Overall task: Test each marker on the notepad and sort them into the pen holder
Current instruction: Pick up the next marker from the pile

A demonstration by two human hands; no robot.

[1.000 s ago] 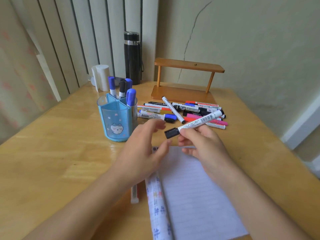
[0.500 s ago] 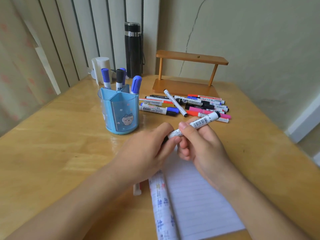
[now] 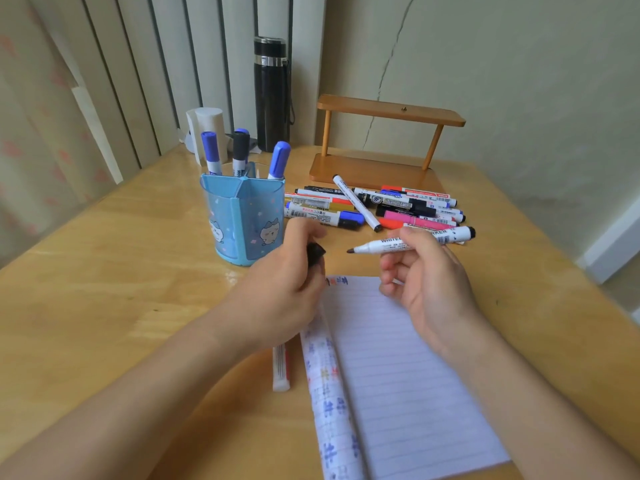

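Gripped in the curled fingers and thumb of the right hand [image 3: 426, 282]: a white whiteboard marker [image 3: 412, 242], uncapped, lying nearly level in the air above the far edge of the notepad [image 3: 398, 368], with its dark tip pointing left and its black rear end pointing right. Pinched in the curled fingers of the left hand [image 3: 280, 282]: the black cap [image 3: 315, 252], just left of the tip and apart from it. Below both hands, on the wooden table [image 3: 104, 271]: the notepad, open to a lined page, patterned cover folded along its left side. Beyond the left hand, standing upright: a blue pen holder [image 3: 242, 220] with cat drawings, split into compartments, holding blue-capped markers [image 3: 210, 150] and one black-capped marker [image 3: 240, 148], caps up. Right of the holder: a loose pile of markers [image 3: 381, 206], capped in black, blue, red and pink, lying before a small wooden shelf [image 3: 381, 140]. At the back, near the blinds [image 3: 138, 64]: a black flask [image 3: 271, 95] and a white cylinder [image 3: 207, 129]. Partly hidden under the left wrist: a thin white stick-like item [image 3: 281, 372], too unclear to name.
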